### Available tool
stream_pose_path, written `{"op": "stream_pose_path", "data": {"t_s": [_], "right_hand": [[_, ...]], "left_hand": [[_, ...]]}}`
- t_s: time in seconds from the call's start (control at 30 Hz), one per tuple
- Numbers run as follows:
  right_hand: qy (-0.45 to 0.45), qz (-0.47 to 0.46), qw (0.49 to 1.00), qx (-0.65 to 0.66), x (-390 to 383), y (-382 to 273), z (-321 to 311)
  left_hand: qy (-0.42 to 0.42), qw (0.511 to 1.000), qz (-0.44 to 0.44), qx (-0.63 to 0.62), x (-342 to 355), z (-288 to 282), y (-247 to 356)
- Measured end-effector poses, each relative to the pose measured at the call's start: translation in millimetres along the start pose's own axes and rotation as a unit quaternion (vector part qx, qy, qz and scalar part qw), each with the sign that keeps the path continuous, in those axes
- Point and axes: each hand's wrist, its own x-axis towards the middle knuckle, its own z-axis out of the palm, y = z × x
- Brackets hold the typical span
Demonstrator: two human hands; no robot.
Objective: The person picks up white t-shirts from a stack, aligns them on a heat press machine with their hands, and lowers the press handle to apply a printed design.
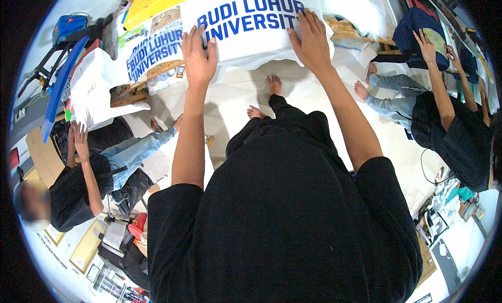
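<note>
A white cloth (251, 50) with large blue printed lettering lies spread over the work surface in front of me, its near edge hanging down in folds. My left hand (199, 60) rests flat near its left side, fingers stretched out. On the right side, my right hand (312, 42) also lies flat on the fabric, fingers extended and thumb apart. Neither hand grips anything. Left of my left hand is another white printed piece (157, 51) with similar blue lettering, partly overlapping other items.
A yellow panel (157, 5) lies beyond the cloth. To the left, a person (78, 183) has hands near a white cloth (94, 89) and a blue-edged board (64, 89). Another person (444, 120) on the right touches a dark blue cloth (415, 36). A cable (424, 167) trails across the floor.
</note>
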Motion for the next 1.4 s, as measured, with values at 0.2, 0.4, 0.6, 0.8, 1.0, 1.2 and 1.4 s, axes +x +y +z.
{"op": "stream_pose_path", "data": {"t_s": [0.2,0.4,0.6,0.8,1.0,1.2,1.4], "right_hand": [[-0.018,0.020,1.000,0.003,-11.9,-0.4,-4.4],[-0.031,0.028,0.999,-0.005,-13.4,0.1,-3.3],[-0.024,0.026,0.999,-0.017,-13.0,-3.4,-5.3],[-0.031,0.026,0.999,-0.011,-13.2,-3.7,-6.0],[-0.027,0.020,0.999,-0.011,-14.4,-1.5,-6.6],[-0.024,0.026,0.999,-0.026,-14.4,-3.2,-5.5],[-0.024,0.020,0.999,-0.025,-13.1,-2.6,-8.2]], "left_hand": [[-0.006,1.000,-0.010,0.008,-4.1,-2.1,2.4],[-0.014,1.000,-0.019,0.017,-5.7,0.8,-1.7],[-0.014,0.999,-0.029,0.016,-7.0,1.1,1.1],[-0.006,0.999,-0.030,0.014,-7.2,0.4,3.1],[0.013,1.000,-0.019,-0.001,-7.4,3.0,3.5],[0.001,0.999,-0.030,0.011,-7.6,1.7,3.8],[0.006,1.000,-0.023,0.007,-7.2,2.3,3.8]]}}
